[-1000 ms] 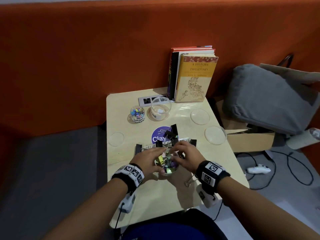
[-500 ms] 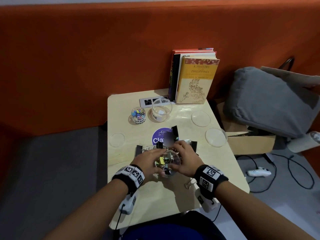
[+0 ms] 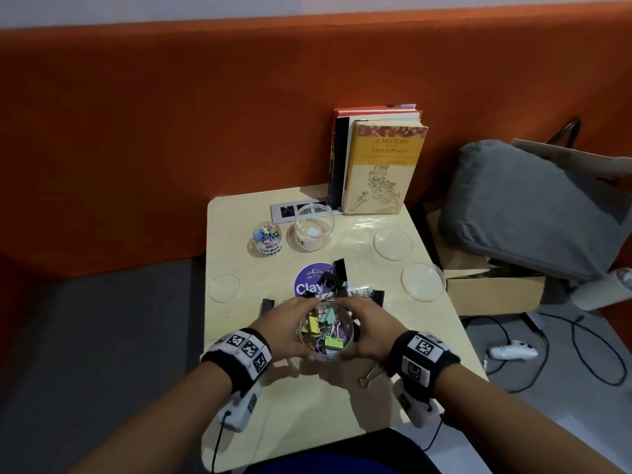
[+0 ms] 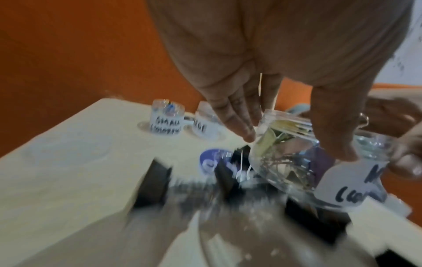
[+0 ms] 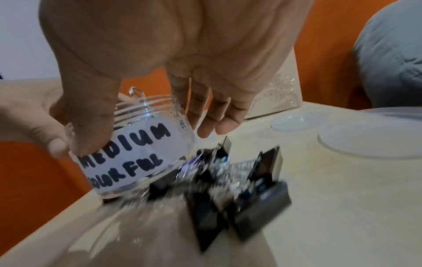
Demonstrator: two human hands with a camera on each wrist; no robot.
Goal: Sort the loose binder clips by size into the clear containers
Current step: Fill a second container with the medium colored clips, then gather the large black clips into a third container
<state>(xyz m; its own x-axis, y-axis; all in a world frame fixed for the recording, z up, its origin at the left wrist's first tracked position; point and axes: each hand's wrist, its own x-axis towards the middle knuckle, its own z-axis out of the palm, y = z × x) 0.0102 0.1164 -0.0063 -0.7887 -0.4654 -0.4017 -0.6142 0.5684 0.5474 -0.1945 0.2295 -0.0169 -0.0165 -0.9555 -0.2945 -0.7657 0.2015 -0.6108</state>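
Note:
A clear jar (image 3: 326,333) labelled "MEDIUM COLORFUL" (image 5: 128,159) holds several pastel binder clips. My left hand (image 3: 290,328) grips its left side and my right hand (image 3: 367,328) grips its right side, thumbs on the near wall. The jar hangs tilted just above a heap of large black binder clips (image 3: 337,282) on the table (image 3: 239,336). Further back stand a small jar (image 3: 267,238) of tiny coloured clips and a larger clear jar (image 3: 314,230) with a label. The wrist views are blurred by motion.
Three clear lids lie flat: one on the left (image 3: 224,287), two on the right (image 3: 392,243) (image 3: 423,282). A loose metal-coloured clip (image 3: 371,374) lies by my right wrist. Books (image 3: 376,162) and a power strip (image 3: 290,211) stand at the back. A grey cushion (image 3: 533,206) lies off to the right.
Both hands have closed round the medium jar and raised it off the table, towards me. The black clips beneath have stayed put.

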